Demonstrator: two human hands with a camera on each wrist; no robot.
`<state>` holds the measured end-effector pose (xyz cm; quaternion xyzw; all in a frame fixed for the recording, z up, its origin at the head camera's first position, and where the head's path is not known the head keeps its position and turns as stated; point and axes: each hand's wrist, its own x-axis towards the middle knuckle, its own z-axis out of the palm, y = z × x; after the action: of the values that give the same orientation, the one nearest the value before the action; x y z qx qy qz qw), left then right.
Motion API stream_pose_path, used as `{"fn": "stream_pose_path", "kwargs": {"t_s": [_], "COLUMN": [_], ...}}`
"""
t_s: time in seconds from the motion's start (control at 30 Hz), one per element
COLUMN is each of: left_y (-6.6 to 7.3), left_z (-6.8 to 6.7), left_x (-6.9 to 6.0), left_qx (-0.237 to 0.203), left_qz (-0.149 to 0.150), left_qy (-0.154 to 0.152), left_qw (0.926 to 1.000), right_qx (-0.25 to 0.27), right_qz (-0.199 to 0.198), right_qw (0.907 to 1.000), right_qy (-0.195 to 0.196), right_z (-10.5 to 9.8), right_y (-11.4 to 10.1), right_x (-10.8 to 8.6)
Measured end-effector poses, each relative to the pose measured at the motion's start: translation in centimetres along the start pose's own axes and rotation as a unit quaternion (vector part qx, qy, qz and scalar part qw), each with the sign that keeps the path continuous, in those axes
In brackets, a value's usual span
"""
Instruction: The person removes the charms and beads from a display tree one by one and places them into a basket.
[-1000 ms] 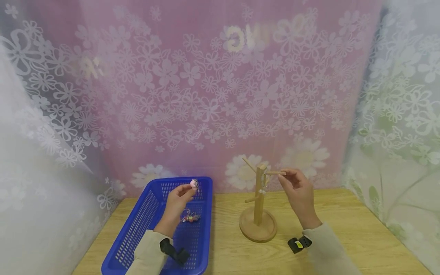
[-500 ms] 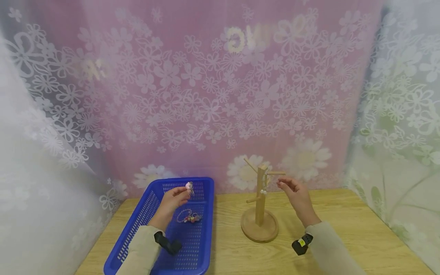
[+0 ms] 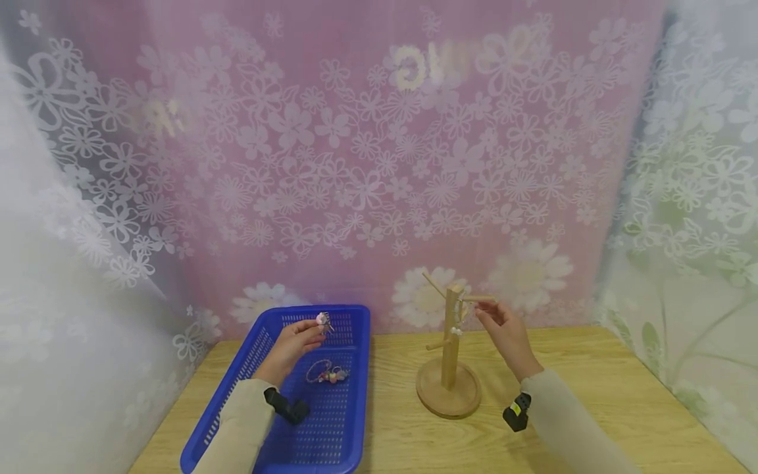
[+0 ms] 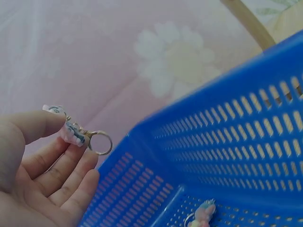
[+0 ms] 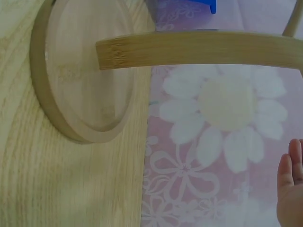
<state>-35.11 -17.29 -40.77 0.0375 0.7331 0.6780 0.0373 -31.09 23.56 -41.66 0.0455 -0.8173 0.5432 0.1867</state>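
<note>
Over the blue basket (image 3: 366,395), my left hand (image 3: 291,347) pinches a keychain (image 3: 323,320) between thumb and fingers. In the left wrist view, the keychain (image 4: 75,132) shows a pink-and-white charm and a metal ring hanging free. My right hand (image 3: 503,334) is at the right peg of the wooden rack (image 3: 450,342), fingertips just under the peg; whether they grip it is unclear. From the rack's upper part hangs a chain-like trinket (image 3: 456,319) with white pieces. Only the hand's edge (image 5: 291,189) shows in the right wrist view, with straight fingers.
A beaded loop with colourful charms (image 3: 329,374) lies in the basket. The rack's round base (image 3: 448,398) stands on the wooden table (image 3: 408,441) right of the basket. Floral curtains (image 3: 379,164) enclose the table at the back and both sides.
My right hand let go of the peg's end, dropped slightly, then came back up beneath the peg. My left hand drew a little left, still holding the keychain.
</note>
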Motion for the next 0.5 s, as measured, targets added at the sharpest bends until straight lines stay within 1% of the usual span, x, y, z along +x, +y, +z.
{"fn": "stream_pose_path", "kwargs": {"t_s": [0.2, 0.37, 0.5], "left_y": [-0.9, -1.6, -2.2], "left_z": [-1.0, -1.6, -2.0], "left_x": [0.7, 1.3, 1.6], "left_qx": [-0.006, 0.005, 0.019], "left_qz": [-0.01, -0.018, -0.024], "left_qy": [-0.006, -0.015, -0.023], "left_qw": [0.9999, 0.9997, 0.9993], "right_qx": [0.006, 0.001, 0.003], "right_qz": [0.012, -0.008, -0.019], "right_qw": [0.9998, 0.9995, 0.9993], "right_qy": [-0.012, -0.031, -0.032], "right_z": [0.0, 0.2, 0.5], "right_y": [-0.4, -0.7, -1.0], "right_x": [0.9, 1.5, 1.7]}}
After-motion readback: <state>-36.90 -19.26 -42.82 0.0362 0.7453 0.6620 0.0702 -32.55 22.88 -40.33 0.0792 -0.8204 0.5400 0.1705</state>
